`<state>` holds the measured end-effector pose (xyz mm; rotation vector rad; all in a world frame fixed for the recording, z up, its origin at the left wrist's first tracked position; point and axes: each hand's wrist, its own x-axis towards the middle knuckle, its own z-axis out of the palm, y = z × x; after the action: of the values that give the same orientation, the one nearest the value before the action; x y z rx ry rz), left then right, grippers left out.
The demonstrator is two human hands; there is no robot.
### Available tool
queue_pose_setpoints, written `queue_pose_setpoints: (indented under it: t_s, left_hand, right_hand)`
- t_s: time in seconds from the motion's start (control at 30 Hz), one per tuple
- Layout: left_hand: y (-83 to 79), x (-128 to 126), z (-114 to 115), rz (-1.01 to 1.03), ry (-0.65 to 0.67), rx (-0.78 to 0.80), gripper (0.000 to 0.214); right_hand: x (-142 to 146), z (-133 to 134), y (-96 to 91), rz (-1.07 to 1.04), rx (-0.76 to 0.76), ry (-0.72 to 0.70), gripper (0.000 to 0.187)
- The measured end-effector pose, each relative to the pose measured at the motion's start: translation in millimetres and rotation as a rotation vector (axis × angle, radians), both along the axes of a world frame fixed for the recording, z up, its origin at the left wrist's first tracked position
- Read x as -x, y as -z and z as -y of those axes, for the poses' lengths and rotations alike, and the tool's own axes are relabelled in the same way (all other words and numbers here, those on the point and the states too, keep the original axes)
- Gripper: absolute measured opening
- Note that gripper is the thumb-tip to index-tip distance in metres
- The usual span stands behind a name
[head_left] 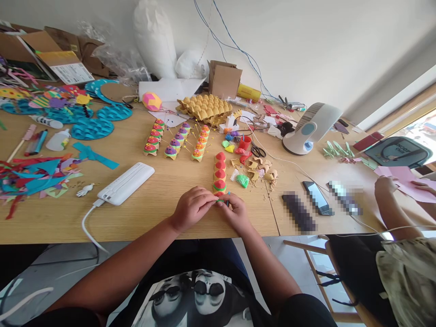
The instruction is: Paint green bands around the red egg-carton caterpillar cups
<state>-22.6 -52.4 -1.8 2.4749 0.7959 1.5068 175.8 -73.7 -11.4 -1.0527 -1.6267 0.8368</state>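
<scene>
My left hand and my right hand meet at the near end of a red egg-carton strip with green bands lying on the wooden table. Both hands have their fingers curled and pinch a thin green piece against the strip's nearest cup. Three more painted carton strips, purple, green and orange, lie side by side farther back. A small bag of green material sits just right of the red strip.
A white power bank with a cable lies to the left, beside coloured paper scraps. Scissors, a red cup, carton crumbs and a white fan stand right. Phones lie near another person's hand on pink paper.
</scene>
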Motion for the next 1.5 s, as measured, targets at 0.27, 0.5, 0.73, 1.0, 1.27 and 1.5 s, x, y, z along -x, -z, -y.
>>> queue_pose_setpoints:
  t_s: [0.27,0.5,0.73,1.0,1.27,1.5]
  left_hand:
    - [-0.8,3.2,2.1,-0.048,-0.008,0.05,0.007]
    - [2.8,3.3,0.9,-0.054,-0.059,0.042,0.005]
    - [3.1,2.5,0.8,-0.053,-0.078,0.058,0.007]
    - [-0.3,4.0,1.7,-0.066,-0.051,0.077,0.012]
    - [5.0,1.9,-1.0,-0.056,-0.104,0.029,0.006]
    - [3.0,2.9,-0.7,-0.066,-0.099,0.037,0.002]
  right_hand:
    - [-1.4,-0.6,-1.1,0.048,-0.037,-0.034,0.042]
    - [0.1,0.0,-2.3,0.037,-0.018,-0.006,0.032]
    - [-0.8,0.2,-0.2,0.014,0.023,0.044,0.029]
    - [-0.8,0.7,-1.9,0.035,-0.006,0.016,0.049]
    - [0.1,-0.1,1.9,-0.011,0.052,0.072,0.021]
    - [-0.8,-0.2,1.8,-0.019,0.065,0.087,0.031]
